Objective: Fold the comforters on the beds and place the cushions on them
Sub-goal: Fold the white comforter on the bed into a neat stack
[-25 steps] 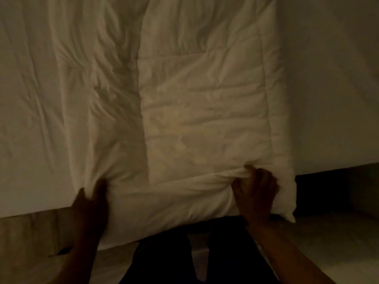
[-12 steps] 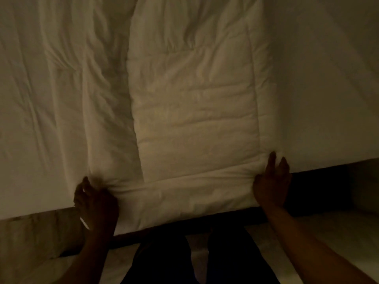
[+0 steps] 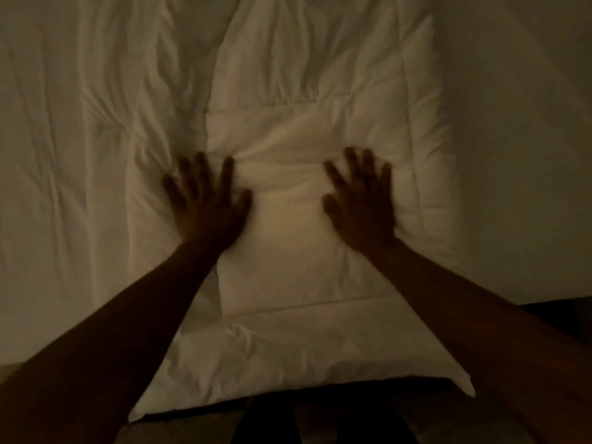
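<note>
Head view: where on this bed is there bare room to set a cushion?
Bare sheet lies right of the folded comforter; rumpled, unoccupied bedding lies to its left. The middle is crowded: left hand and right hand lie spread on the comforter.

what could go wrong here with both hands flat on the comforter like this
1. The near edge of the comforter hangs past the edge of the bed; pushing may slide the whole fold off.
2. The left hand sits at the edge of the folded layer, so flat pressing may set the creases there rather than smooth them.
3. The right hand only lies flat, gripping nothing, so the top layer could shift out of line.
</note>
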